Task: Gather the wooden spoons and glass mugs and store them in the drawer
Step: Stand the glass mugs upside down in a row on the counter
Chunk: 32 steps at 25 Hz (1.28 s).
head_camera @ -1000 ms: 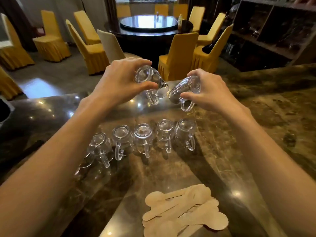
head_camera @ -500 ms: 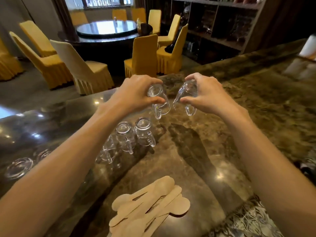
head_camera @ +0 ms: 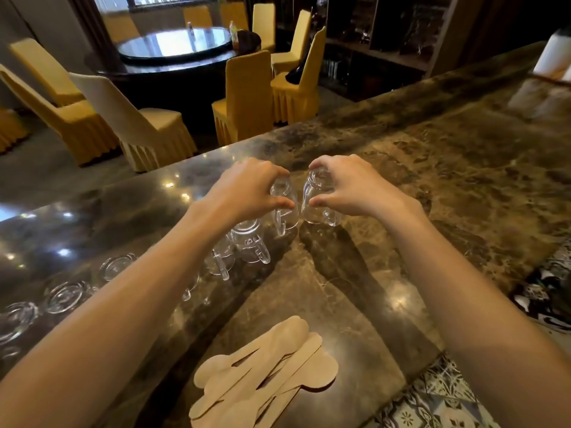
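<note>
My left hand [head_camera: 247,188] grips a clear glass mug [head_camera: 285,208] upside down, its handle pointing toward me. My right hand [head_camera: 355,186] grips a second glass mug [head_camera: 318,202] the same way, right beside the first, both low over the marble counter [head_camera: 432,168]. A row of several more upturned glass mugs [head_camera: 250,242] runs left along the counter, partly hidden behind my left forearm. A pile of several flat wooden spoons [head_camera: 265,375] lies near the counter's front edge. No drawer is in view.
Beyond the counter's far edge stand yellow-covered chairs [head_camera: 247,94] round a dark round table [head_camera: 176,47]. Dark shelves [head_camera: 386,41] line the back right. A patterned tile floor [head_camera: 432,393] shows past the counter's near right edge.
Both hands have lowered their mugs closer to the counter, side by side. The view has swung right, so the mug row now sits further left.
</note>
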Each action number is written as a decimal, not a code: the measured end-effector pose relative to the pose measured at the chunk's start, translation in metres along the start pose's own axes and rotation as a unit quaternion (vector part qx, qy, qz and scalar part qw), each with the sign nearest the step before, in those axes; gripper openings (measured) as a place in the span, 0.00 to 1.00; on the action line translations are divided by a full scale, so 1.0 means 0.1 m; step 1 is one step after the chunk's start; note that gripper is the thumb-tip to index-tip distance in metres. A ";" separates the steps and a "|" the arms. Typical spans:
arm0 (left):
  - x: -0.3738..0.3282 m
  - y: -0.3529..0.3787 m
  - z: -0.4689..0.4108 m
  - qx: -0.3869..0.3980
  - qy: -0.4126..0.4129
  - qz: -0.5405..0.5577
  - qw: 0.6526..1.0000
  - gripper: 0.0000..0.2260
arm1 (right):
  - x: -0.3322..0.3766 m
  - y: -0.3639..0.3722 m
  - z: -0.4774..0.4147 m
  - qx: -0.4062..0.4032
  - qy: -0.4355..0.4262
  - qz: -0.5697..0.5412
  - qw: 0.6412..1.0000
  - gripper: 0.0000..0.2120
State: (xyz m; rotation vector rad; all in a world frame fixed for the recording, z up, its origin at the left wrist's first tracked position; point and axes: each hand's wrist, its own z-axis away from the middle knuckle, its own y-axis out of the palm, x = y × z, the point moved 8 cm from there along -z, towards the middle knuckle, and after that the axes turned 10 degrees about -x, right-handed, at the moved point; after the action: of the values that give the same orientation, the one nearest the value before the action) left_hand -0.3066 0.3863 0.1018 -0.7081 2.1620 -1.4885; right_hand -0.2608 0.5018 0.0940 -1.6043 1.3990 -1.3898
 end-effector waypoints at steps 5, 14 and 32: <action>0.03 0.13 0.04 0.017 -0.011 -0.032 0.999 0.29 | 0.01 0.20 -0.01 0.041 -0.008 0.000 0.999 0.32; -0.01 0.26 0.13 0.040 -0.021 -0.052 0.998 0.30 | 0.05 0.39 -0.02 0.064 -0.017 0.000 0.998 0.31; 0.10 0.42 0.24 0.035 -0.040 -0.021 0.998 0.31 | 0.04 0.47 -0.02 0.067 -0.006 0.001 0.998 0.34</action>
State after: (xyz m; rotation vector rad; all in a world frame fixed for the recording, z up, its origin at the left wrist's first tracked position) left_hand -0.3067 0.3751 0.0538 -0.7797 2.0369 -1.5218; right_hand -0.2785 0.4861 0.0536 -1.5224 1.2716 -1.4383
